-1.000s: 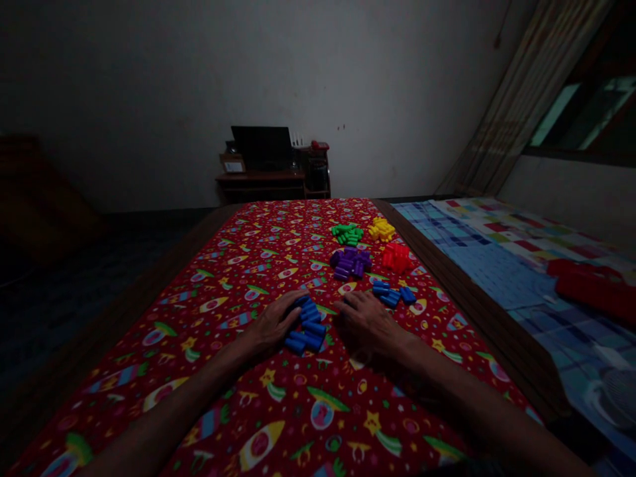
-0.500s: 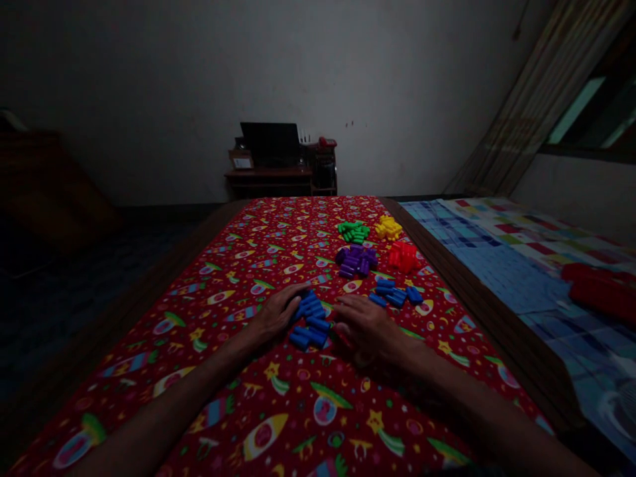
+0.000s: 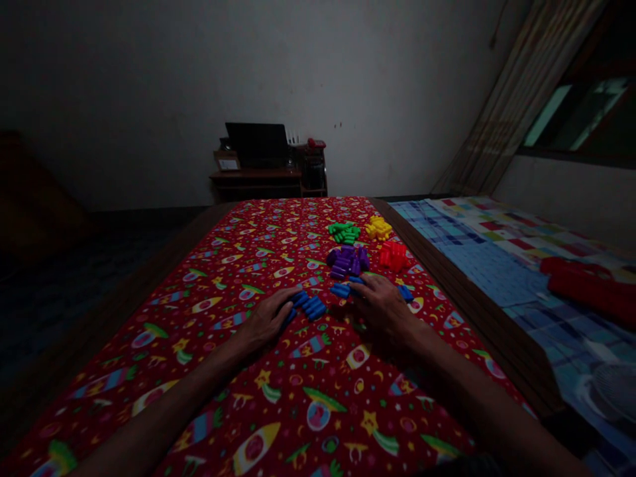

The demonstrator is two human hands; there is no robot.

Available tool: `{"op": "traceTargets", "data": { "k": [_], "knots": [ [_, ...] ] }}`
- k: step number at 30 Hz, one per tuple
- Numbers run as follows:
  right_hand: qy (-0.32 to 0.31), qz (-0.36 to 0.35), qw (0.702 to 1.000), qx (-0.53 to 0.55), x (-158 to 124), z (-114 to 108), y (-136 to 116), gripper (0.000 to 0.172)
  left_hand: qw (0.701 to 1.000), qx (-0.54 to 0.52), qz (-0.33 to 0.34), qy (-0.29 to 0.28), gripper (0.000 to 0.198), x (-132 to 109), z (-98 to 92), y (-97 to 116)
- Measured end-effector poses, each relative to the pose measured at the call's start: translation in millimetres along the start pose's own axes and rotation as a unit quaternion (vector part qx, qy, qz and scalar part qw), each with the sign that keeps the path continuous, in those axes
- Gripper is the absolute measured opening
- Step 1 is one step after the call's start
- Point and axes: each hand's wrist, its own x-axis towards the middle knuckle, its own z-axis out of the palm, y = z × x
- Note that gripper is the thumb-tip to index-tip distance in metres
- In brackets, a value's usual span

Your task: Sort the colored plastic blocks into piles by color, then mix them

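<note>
Small blue cylinders (image 3: 313,308) lie in a bunch on the red patterned cloth. My left hand (image 3: 265,319) rests at their left side, thumb apart from the stretched fingers, touching the nearest ones. My right hand (image 3: 382,305) reaches over another group of blue cylinders (image 3: 340,290), its fingertips closed on the one at that group's far side. Its palm hides part of this group. A further blue cylinder (image 3: 406,293) shows just right of my right hand.
Beyond the hands lie piles of purple (image 3: 349,261), red (image 3: 394,256), green (image 3: 344,232) and yellow pieces (image 3: 379,228). The cloth (image 3: 298,397) covers a long table with a brown border. On the right is a blue checked bed cover (image 3: 447,245); a desk with a monitor (image 3: 257,144) stands against the wall.
My right hand has moved forward, and blue cylinders from the near bunch now lie farther off beside its fingers. My left hand still rests by the smaller bunch. The view has turned slightly right.
</note>
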Motion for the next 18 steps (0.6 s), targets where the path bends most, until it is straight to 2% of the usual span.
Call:
{"op": "traceTargets", "data": {
  "k": [4, 9, 13, 18],
  "knots": [
    [-0.030, 0.086, 0.996, -0.011, -5.1, -20.0, 40.4, 0.025, 1.000, 0.006, -0.001, -0.002, 0.048, 0.0, 0.9, -3.0],
    [-0.096, 0.108, 0.988, 0.050, -17.7, -35.8, 72.9, 0.023, 1.000, 0.005, 0.013, -0.011, 0.051, 1.1, 2.7, -6.4],
    [-0.155, 0.114, 0.975, 0.107, -19.6, -45.2, 84.5, 0.023, 1.000, 0.008, 0.018, -0.010, 0.049, 1.2, 3.3, -8.6],
    [-0.131, 0.094, 0.965, 0.206, -11.5, -48.8, 74.3, 0.020, 1.000, 0.017, 0.020, 0.004, 0.046, -1.2, 2.3, -2.8]
  ]
}}
